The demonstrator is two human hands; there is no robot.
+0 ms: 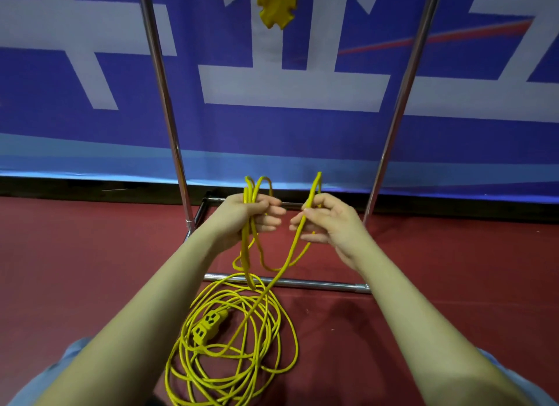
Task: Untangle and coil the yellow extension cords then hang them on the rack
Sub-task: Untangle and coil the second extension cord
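**A:** Where are we looking?

**B:** A dark red floor (423,284) with a matte, carpet-like look, running up to a blue banner (302,133) with big white block shapes. In front of it stands a shiny chrome clothes rack (163,82), thin round tubes, its base bar lying flat across the floor.

**A:** How far along is the job?

**B:** Partly, I'd say. One yellow cord (275,3) already hangs at the top edge of the view, its flat multi-outlet end dangling; the bar it hangs from is out of frame. A second yellow extension cord (239,345) is mid-coil. Most of it lies in loose, overlapping rings on the floor just in front of the base bar, with its triple-outlet block (207,324) resting on the pile.

**A:** And the hands?

**B:** The left hand (251,215) has its fingers curled round a bundle of several gathered loops. The right hand (326,221) pinches a single strand between thumb and fingertips, the other fingers loosely spread. Slack droops between the two.

**A:** The cord itself?

**B:** Thin, round, smooth rubbery jacket, limp enough to sag. The floor pile looks untidy rather than knotted, so I judge coiling the rest and hanging it is what remains.
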